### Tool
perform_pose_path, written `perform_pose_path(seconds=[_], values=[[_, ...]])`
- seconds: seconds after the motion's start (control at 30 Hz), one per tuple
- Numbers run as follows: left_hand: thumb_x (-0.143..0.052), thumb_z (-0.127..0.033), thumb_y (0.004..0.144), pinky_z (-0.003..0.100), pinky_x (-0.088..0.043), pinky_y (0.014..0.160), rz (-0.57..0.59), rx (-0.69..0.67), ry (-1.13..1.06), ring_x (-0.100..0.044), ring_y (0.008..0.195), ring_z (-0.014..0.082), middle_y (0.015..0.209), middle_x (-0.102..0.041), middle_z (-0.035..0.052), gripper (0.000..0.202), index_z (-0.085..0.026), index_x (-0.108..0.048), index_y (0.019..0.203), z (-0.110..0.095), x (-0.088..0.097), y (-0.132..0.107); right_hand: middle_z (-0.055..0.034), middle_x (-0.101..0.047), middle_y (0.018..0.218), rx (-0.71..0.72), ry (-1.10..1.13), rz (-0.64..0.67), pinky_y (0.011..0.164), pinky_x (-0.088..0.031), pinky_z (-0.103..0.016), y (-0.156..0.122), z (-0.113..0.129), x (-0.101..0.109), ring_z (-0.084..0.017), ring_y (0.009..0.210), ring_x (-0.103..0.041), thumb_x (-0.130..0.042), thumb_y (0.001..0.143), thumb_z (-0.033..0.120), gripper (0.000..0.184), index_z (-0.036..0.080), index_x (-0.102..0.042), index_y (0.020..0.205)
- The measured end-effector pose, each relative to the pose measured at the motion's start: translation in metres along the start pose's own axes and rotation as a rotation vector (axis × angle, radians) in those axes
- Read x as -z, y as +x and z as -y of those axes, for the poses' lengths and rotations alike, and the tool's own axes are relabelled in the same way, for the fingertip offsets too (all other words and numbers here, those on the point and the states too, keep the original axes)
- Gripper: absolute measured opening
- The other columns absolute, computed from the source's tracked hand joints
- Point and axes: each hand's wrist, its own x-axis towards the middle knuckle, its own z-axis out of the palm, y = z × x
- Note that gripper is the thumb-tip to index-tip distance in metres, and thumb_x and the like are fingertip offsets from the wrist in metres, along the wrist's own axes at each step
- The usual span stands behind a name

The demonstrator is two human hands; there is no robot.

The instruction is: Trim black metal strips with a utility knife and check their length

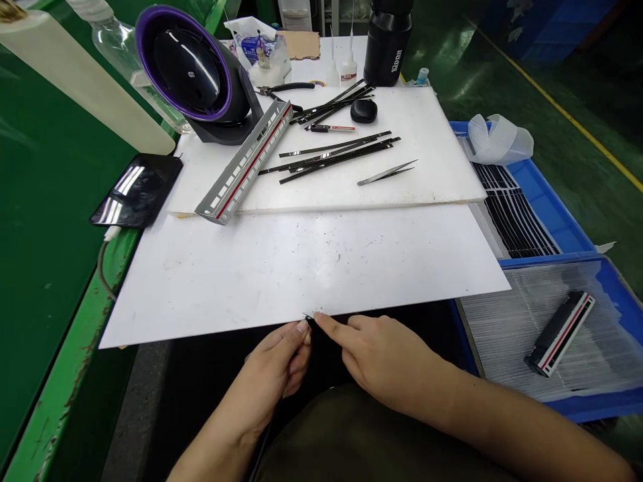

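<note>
A thin black strip [264, 438] is pinched between the thumb and fingers of my left hand [278, 358], just below the front edge of the white board [321, 268]. Its tip pokes out above the thumb, and its lower part runs down past my wrist. Beside it is my right hand [384, 355], index finger stretched out to the strip's tip at the board edge. The other right fingers are bent and partly hidden; I see nothing held in them. Fine dark specks are scattered over the board near both hands.
On a white foam slab [442, 167] lie several black strips [341, 157], tweezers [386, 173], a slotted metal channel [246, 164], a pen [331, 128] and pliers [286, 87]. A purple-rimmed fan [193, 70] and black bottle [388, 43] stand behind. Blue trays [552, 261] sit at right.
</note>
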Motion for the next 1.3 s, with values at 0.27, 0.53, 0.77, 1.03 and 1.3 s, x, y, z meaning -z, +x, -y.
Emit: perform_pose_path(seconds=[0.27, 0.53, 0.77, 1.03, 1.3], values=[[-0.057, -0.053, 0.088, 0.021, -0.018, 0.041, -0.015, 0.003, 0.019, -0.027, 0.042, 0.0060, 0.052, -0.035, -0.0074, 0.042, -0.019, -0.047, 0.066, 0.000, -0.001, 0.000, -0.0060, -0.069, 0.088, 0.012, -0.098, 0.019, 0.051, -0.032, -0.031, 0.002, 0.001, 0.000, -0.019, 0.064, -0.063, -0.040, 0.098, 0.022, 0.054, 0.024, -0.035, 0.152], [-0.059, -0.055, 0.086, 0.021, -0.018, 0.041, 0.004, -0.022, 0.012, -0.026, 0.041, 0.0054, 0.051, -0.035, -0.0075, 0.045, -0.019, -0.045, 0.064, -0.001, 0.000, 0.000, -0.0036, -0.063, 0.082, -0.005, -0.201, -0.012, 0.045, -0.028, -0.029, -0.002, 0.003, -0.008, -0.019, 0.052, -0.058, -0.042, 0.096, 0.023, 0.060, 0.027, -0.029, 0.155], [-0.060, -0.055, 0.086, 0.019, -0.018, 0.039, 0.025, -0.032, -0.004, -0.025, 0.041, 0.0049, 0.050, -0.036, -0.0084, 0.042, -0.019, -0.049, 0.068, 0.000, 0.003, 0.003, -0.0045, -0.067, 0.086, -0.019, -0.071, -0.009, 0.055, -0.038, -0.031, -0.004, 0.002, -0.011, -0.020, 0.066, -0.063, -0.040, 0.097, 0.022, 0.058, 0.027, -0.032, 0.154], [-0.059, -0.055, 0.087, 0.020, -0.016, 0.040, 0.034, -0.028, 0.012, -0.025, 0.042, 0.0050, 0.051, -0.035, -0.0080, 0.044, -0.019, -0.046, 0.065, 0.001, 0.004, 0.003, -0.0040, -0.067, 0.084, -0.010, -0.030, -0.022, 0.057, -0.038, -0.031, -0.004, 0.002, -0.009, -0.020, 0.068, -0.063, -0.038, 0.097, 0.020, 0.057, 0.026, -0.034, 0.153], [-0.058, -0.054, 0.088, 0.021, -0.018, 0.041, 0.036, -0.026, 0.030, -0.026, 0.043, 0.0055, 0.052, -0.035, -0.0075, 0.045, -0.019, -0.044, 0.064, 0.001, 0.005, 0.003, -0.0047, -0.067, 0.085, -0.010, -0.087, -0.010, 0.051, -0.032, -0.032, -0.004, 0.002, -0.007, -0.021, 0.062, -0.062, -0.039, 0.096, 0.021, 0.057, 0.026, -0.034, 0.153]])
